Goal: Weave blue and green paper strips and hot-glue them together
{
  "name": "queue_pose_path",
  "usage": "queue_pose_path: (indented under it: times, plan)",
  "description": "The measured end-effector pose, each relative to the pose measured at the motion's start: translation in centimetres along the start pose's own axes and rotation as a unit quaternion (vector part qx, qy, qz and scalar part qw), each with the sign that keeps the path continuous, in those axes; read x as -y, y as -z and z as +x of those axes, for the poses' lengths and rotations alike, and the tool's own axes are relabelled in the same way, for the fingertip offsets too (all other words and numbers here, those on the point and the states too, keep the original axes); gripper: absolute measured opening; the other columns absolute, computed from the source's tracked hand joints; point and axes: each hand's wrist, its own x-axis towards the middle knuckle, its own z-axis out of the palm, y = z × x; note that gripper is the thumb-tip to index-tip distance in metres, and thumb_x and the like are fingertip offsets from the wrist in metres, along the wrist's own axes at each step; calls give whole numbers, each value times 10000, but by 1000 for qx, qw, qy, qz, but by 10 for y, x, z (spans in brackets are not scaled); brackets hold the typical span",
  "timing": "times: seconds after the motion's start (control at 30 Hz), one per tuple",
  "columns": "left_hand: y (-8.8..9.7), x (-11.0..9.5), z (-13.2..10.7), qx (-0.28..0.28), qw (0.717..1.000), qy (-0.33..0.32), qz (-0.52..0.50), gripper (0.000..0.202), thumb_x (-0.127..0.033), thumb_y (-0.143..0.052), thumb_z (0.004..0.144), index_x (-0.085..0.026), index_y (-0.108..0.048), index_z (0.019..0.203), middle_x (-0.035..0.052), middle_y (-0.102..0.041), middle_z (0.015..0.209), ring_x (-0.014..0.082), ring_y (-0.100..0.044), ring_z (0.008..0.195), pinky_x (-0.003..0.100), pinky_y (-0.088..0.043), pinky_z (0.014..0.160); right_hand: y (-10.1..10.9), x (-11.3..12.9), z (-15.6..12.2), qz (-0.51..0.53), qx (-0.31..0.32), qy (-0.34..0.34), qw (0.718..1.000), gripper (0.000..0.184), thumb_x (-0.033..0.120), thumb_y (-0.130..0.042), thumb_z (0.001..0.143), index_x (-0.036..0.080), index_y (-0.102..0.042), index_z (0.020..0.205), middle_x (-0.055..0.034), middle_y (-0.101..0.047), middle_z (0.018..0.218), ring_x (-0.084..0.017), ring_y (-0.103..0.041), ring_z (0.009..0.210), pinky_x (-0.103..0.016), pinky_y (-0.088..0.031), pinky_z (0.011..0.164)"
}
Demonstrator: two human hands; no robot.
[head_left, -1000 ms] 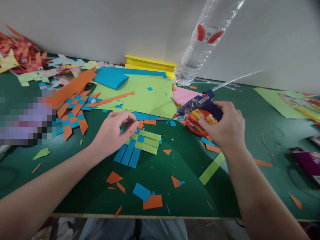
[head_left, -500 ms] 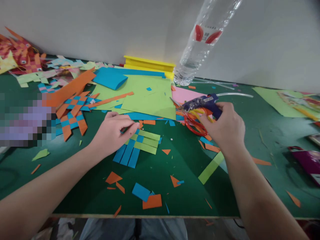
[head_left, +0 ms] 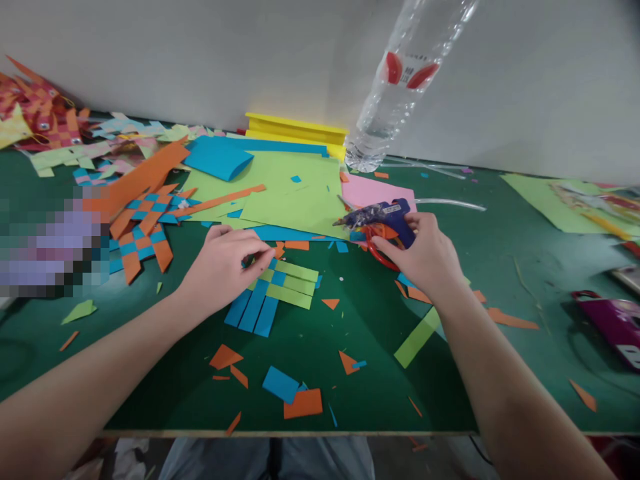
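My right hand (head_left: 425, 257) is closed around the handle of a dark blue hot glue gun (head_left: 383, 212), its nozzle pointing left over the paper sheets. Below the gun lie scissors with red handles (head_left: 379, 250), partly hidden by it. My left hand (head_left: 235, 257) has thumb and forefinger pinched at the upper corner of a small woven piece of blue and green paper strips (head_left: 265, 293). The free ends of the strips fan out toward the right and toward me. The fingers cover the piece's top left part.
Light green sheets (head_left: 295, 190) lie at the back before a yellow folded strip (head_left: 295, 127). A clear water bottle (head_left: 390, 100) stands behind the glue gun. Orange and blue woven paper (head_left: 145, 227) is at left. Paper scraps (head_left: 303, 403) are scattered near the table edge. A purple item (head_left: 607, 327) lies at right.
My right hand has moved the glue gun left and slightly toward me, closer to the woven piece. The left hand keeps its pinch in nearly the same place.
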Motion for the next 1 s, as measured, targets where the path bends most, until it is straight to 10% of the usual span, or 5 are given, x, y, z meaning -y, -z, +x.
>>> queue_pose_path:
  times: [0.43, 1.0]
  plan:
    - [-4, 6, 0, -25, 994, -106, 0, 297, -338, -508, 1027, -187, -720, 884, 22, -701, 856, 194, -654, 812, 401, -364, 871, 6, 19, -3, 47, 83, -59, 994, 572, 580, -577, 800, 181, -536, 1207, -214, -646, 1317, -383, -650, 1151, -525, -538, 874]
    - [-4, 0, 0, -8, 968, -240, 69, 303, -253, -502, 1035, -168, -729, 853, 36, -758, 957, 216, -638, 906, 401, -373, 893, 4, 9, 0, 31, 46, -39, 998, 389, 469, -610, 787, 227, -531, 1081, -185, -705, 1194, -365, -690, 1051, -543, -534, 885]
